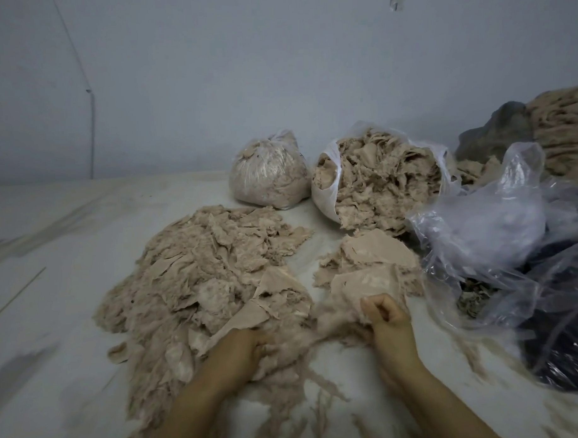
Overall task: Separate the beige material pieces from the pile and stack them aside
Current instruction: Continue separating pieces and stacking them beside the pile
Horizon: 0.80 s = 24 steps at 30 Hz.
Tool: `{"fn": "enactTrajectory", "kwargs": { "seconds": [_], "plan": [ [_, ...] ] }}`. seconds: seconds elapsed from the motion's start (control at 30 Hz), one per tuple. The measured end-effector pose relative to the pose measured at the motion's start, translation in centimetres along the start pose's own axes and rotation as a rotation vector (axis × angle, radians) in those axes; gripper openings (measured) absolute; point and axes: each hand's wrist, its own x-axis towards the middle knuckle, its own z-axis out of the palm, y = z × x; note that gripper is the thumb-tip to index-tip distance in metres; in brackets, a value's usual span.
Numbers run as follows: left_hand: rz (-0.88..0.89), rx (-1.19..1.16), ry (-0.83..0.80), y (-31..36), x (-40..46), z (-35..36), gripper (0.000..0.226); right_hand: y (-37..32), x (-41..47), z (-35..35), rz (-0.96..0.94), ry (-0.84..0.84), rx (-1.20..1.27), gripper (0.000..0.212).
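Observation:
A large loose pile of beige material pieces (201, 274) spreads over the pale surface at the centre left. A smaller stack of flatter beige pieces (367, 262) lies to its right. My left hand (243, 348) digs into the near edge of the big pile, fingers curled into fluffy beige material. My right hand (386, 313) grips a beige piece (365, 281) at the near edge of the small stack, fingers closed round it. A blurred tuft of beige fluff (330, 322) stretches between the two hands.
Behind stand a tied clear bag of beige scraps (266, 173) and an open white bag (326, 191) spilling beige pieces. Crumpled clear plastic (485, 238) over dark material fills the right side. More beige cloth (559, 127) is heaped at the far right. A grey wall is behind.

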Motion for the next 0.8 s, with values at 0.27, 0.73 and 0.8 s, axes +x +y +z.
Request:
{"fn": "enactTrajectory", "kwargs": {
  "seconds": [0.27, 0.73, 0.8],
  "plan": [
    [0.05, -0.697, 0.16, 4.4, 1.3, -0.3, 0.016, -1.5, -1.6, 1.6, -0.052, -0.278, -0.006, 0.04],
    [0.124, -0.718, 0.247, 4.9, 2.9, 1.2, 0.027, -0.3, -2.1, -0.2, 0.02, -0.314, -0.087, 0.02],
    [0.151, -0.72, 0.239, 4.9, 2.8, 1.3, 0.027, -0.2, -1.8, 0.4, 0.09, -0.248, -0.045, 0.016]
  ]
}}
